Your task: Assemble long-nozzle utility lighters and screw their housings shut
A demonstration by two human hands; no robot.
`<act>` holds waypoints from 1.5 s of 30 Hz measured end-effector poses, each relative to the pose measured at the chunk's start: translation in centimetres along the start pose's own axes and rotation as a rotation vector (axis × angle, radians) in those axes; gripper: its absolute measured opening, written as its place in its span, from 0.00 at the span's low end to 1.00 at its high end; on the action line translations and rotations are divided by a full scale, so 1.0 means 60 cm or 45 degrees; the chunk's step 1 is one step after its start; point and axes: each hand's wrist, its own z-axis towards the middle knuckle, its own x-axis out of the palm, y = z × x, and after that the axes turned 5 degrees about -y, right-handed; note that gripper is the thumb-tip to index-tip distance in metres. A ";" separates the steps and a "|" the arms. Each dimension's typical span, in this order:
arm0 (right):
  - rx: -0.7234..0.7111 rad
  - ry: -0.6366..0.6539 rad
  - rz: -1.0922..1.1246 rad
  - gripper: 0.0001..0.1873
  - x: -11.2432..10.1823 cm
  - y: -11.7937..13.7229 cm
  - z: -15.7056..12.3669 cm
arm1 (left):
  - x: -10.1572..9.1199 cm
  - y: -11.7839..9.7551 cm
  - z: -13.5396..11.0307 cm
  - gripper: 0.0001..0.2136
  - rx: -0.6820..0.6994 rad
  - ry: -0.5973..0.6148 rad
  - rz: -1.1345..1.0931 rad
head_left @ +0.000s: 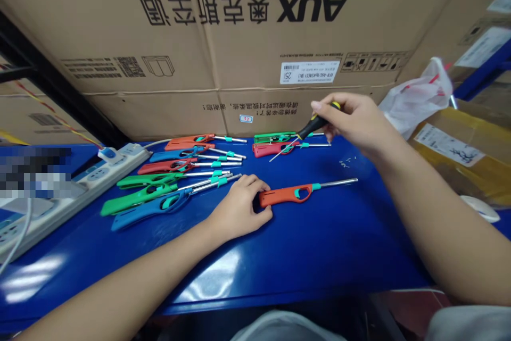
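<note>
My left hand (243, 208) grips the butt end of an orange gas lighter (285, 194), thumb and fingers on either side of it. The lighter lies flat on the blue table, its metal tube toward the right. In my right hand (351, 117) is a black and yellow screwdriver (309, 127), held above the table with its thin shaft slanting down to the left. Behind its tip lie a pink-red lighter (269, 148) and a green lighter (265, 138). To the left of my left hand several more lighters (151, 213) in blue, green, red and orange lie in a row.
A large cardboard box (239, 64) stands along the table's back edge. On the left runs a white power strip (96, 179) with plugs and cables. Several tiny pieces, perhaps screws (344, 163), lie right of centre. A taped carton (451, 144) and plastic bag (419, 96) are at right.
</note>
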 end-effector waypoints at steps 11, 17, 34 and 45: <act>0.584 0.020 0.552 0.08 -0.014 -0.138 -0.019 | 0.000 0.014 0.003 0.14 0.100 0.068 0.074; 0.551 -0.024 0.403 0.14 -0.066 -0.163 -0.011 | -0.022 0.016 0.009 0.15 0.047 0.074 0.150; -0.270 0.477 -0.628 0.13 -0.056 -0.195 -0.028 | -0.019 0.028 0.012 0.10 0.081 0.070 0.007; -0.279 0.413 -1.015 0.18 -0.122 -0.229 -0.001 | -0.024 0.027 0.017 0.17 0.079 0.135 0.129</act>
